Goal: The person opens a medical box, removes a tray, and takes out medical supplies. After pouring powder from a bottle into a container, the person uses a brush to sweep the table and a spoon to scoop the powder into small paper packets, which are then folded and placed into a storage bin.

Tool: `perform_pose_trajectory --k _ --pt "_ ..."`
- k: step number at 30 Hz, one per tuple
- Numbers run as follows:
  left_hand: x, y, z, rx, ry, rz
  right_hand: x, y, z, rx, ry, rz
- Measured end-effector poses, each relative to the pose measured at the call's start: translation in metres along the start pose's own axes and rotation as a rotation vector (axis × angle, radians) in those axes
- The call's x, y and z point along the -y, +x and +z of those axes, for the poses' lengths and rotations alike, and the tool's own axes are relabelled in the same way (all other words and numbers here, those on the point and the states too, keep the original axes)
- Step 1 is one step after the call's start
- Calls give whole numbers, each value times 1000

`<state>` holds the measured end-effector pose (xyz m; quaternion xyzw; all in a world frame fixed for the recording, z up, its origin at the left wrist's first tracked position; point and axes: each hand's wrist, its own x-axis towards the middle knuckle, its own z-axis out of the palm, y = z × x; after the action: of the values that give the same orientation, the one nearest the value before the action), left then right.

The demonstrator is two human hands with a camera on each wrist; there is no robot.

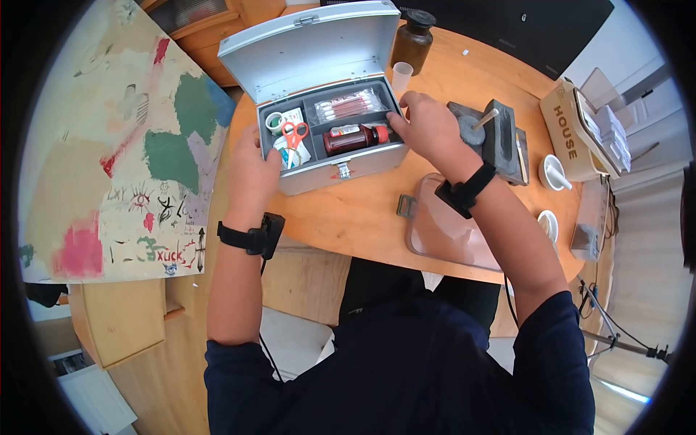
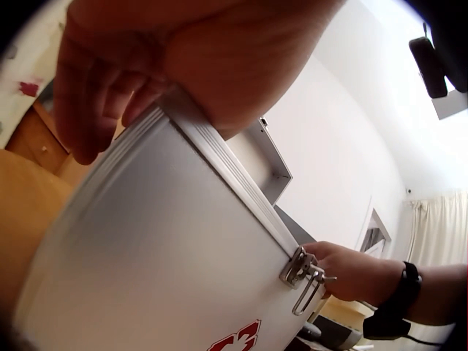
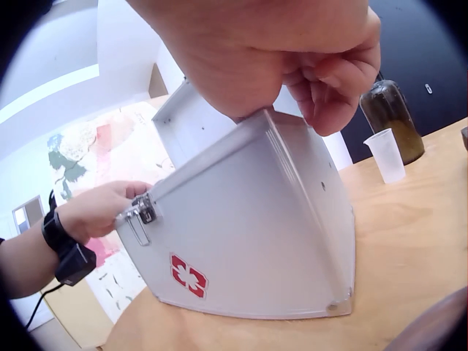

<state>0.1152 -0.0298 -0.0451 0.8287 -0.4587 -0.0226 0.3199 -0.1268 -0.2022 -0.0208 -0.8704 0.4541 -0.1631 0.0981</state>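
Note:
A silver metal box [image 1: 377, 161] stands with its lid [image 1: 312, 54] raised. Its grey compartments hold red-handled scissors [image 1: 294, 133], a white-and-green roll [image 1: 275, 122], bagged cotton swabs [image 1: 349, 106] and a dark bottle with a red cap [image 1: 348, 140]. At the box's left side, my left hand [image 1: 254, 170] grips the upper rim, fingers bent over the edge in the left wrist view. My right hand [image 1: 435, 134] grips the right rim, thumb at the inner edge; the right wrist view shows its fingers curled outside. Both thumbs' exact contact is partly hidden.
Behind the box are a brown glass bottle [image 1: 414, 42] and a plastic cup [image 1: 402, 76]. To the right stand a grey stone mill [image 1: 499, 138], white mortars [image 1: 554, 172] and a HOUSE box [image 1: 565, 134]. A clear tray [image 1: 453, 232] lies near the table's front edge.

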Motion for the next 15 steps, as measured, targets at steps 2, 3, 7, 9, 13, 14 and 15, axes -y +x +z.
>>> perform_pose_trajectory --k 2,3,7,9,13,14,15 --pt "-7 -2 -8 89 -97 -102 -8 -2 -8 -60 100 -16" --pt "-3 -5 -9 127 -106 -88 -16 -10 -16 -52 88 23" --pt "2 -30 -19 -69 -150 114 -47 -64 -51 -85 285 29" --pt "-3 -36 -33 -82 -144 144 -63 -96 -60 -93 322 33" --pt "-28 -29 -55 -90 -127 284 -96 -161 -56 -69 292 96" --pt "-38 -22 -61 -99 -98 361 -100 -175 -53 -71 263 71" --pt "-58 1 -71 -174 77 522 -99 -192 -46 -84 329 127"
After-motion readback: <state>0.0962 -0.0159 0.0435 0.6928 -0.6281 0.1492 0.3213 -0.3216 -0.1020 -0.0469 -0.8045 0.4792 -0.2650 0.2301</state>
